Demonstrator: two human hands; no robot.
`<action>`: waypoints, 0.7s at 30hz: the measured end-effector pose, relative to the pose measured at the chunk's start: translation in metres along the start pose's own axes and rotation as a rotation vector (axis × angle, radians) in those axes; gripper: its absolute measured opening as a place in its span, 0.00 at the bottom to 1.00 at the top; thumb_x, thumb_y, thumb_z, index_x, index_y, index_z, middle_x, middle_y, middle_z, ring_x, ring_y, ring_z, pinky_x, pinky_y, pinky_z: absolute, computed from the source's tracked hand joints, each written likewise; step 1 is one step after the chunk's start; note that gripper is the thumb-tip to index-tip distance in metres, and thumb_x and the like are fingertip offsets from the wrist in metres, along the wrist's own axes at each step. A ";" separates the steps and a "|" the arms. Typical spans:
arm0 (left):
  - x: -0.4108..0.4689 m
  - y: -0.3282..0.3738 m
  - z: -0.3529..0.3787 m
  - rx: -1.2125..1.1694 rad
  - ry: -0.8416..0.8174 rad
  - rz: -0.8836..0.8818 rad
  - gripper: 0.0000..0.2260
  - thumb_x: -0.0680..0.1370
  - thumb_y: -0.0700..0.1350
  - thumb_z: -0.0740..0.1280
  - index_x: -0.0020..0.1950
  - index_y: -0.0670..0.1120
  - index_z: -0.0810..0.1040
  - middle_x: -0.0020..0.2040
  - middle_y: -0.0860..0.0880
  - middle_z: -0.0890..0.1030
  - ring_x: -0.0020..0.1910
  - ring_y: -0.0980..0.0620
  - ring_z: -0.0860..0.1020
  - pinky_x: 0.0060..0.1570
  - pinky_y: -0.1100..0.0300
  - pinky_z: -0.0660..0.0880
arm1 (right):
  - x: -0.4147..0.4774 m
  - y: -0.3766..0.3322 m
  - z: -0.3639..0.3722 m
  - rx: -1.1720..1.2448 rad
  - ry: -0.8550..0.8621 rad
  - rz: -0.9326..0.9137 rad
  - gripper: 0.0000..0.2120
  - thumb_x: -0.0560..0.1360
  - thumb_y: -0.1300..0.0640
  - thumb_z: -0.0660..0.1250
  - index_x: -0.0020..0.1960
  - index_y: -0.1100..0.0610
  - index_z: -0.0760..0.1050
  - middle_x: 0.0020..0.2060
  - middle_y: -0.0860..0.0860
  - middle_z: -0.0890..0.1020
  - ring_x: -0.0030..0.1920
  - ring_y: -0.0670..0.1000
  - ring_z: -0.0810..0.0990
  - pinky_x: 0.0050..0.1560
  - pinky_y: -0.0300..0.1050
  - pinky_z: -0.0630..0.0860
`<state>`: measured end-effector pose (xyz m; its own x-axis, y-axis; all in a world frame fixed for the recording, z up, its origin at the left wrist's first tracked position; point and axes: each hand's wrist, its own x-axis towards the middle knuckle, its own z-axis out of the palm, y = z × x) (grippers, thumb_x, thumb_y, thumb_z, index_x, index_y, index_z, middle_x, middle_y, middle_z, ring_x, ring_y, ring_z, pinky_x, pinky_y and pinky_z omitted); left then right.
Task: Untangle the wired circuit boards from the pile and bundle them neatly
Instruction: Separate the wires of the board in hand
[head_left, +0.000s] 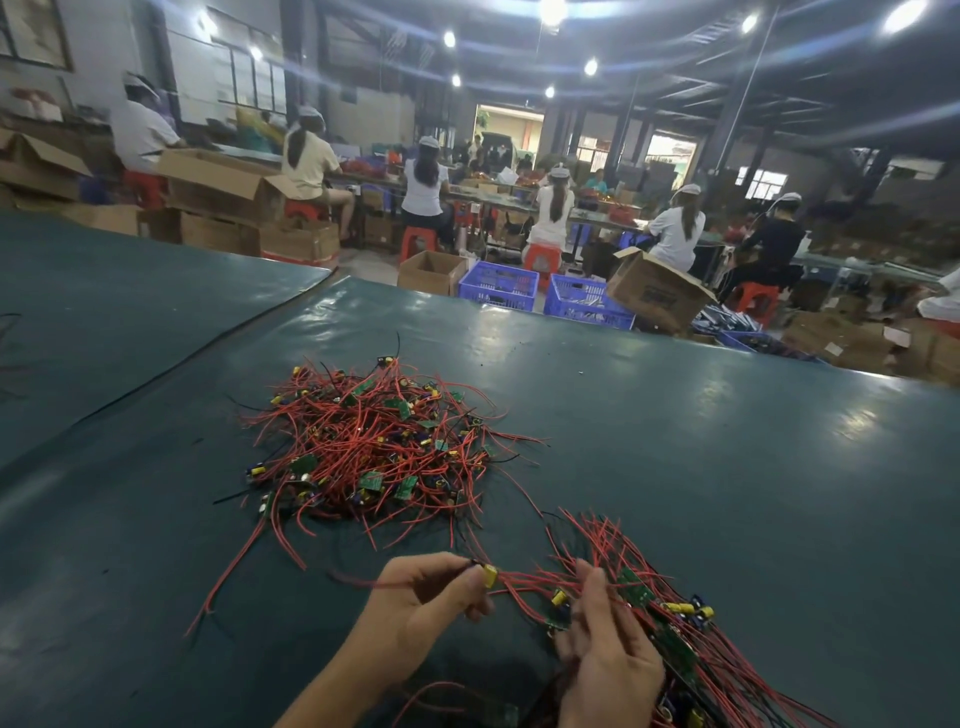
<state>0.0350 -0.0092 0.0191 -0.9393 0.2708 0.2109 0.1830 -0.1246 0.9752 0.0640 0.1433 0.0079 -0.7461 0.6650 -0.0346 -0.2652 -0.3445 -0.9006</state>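
A tangled pile (382, 452) of small green circuit boards with red and black wires lies on the dark green table (727, 467), in front of me. My left hand (426, 605) pinches one wired board by its yellow component (490, 576), just above the table near its front edge. Red wires run from that piece to the right. My right hand (605, 654) is closed around a bundle of wired boards (670, 623) whose wires fan out to the upper left and lower right.
A seam and a loose black wire (208, 358) cross the table's left part. Beyond the far edge stand blue crates (498, 285), cardboard boxes (654, 291) and several seated people at other benches.
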 end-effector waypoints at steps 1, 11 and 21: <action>0.000 0.001 -0.003 -0.021 0.035 0.006 0.09 0.76 0.45 0.69 0.39 0.42 0.84 0.35 0.42 0.84 0.35 0.50 0.80 0.39 0.62 0.76 | 0.004 -0.002 -0.002 0.075 0.033 0.010 0.07 0.70 0.56 0.71 0.37 0.57 0.85 0.25 0.51 0.80 0.18 0.43 0.64 0.18 0.35 0.63; 0.000 0.006 -0.008 -0.155 0.158 -0.049 0.12 0.70 0.48 0.66 0.35 0.40 0.83 0.34 0.39 0.82 0.34 0.49 0.79 0.38 0.61 0.75 | -0.011 -0.002 0.007 -0.061 -0.167 0.061 0.08 0.66 0.55 0.70 0.40 0.58 0.84 0.23 0.50 0.75 0.20 0.43 0.66 0.19 0.34 0.65; 0.000 0.001 -0.004 -0.043 0.010 -0.122 0.16 0.74 0.53 0.65 0.32 0.45 0.81 0.32 0.44 0.80 0.35 0.51 0.79 0.43 0.60 0.75 | -0.026 0.004 0.011 -0.165 -0.498 0.140 0.10 0.71 0.63 0.68 0.31 0.62 0.78 0.24 0.62 0.71 0.25 0.60 0.69 0.26 0.39 0.71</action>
<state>0.0338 -0.0134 0.0201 -0.9566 0.2771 0.0904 0.0553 -0.1320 0.9897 0.0758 0.1169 0.0096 -0.9773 0.2116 0.0142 -0.0728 -0.2717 -0.9596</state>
